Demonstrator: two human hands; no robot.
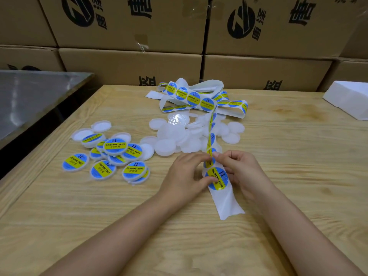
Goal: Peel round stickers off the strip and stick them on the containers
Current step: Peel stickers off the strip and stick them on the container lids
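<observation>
A white backing strip (227,202) carrying round blue-and-yellow stickers runs from a tangled heap at the table's back down to my hands. My left hand (185,174) pinches the edge of a round sticker (217,179) on the strip. My right hand (239,168) grips the strip just above and behind that sticker. A pile of plain white round containers (175,136) lies beyond my hands. Several containers with stickers on them (111,154) lie in a cluster to the left.
The tangled strip heap (199,98) lies at the back of the wooden table (298,156). A white foam block (350,100) sits at the right edge. Cardboard boxes (129,26) are stacked behind. A metal-topped table (29,96) stands at the left.
</observation>
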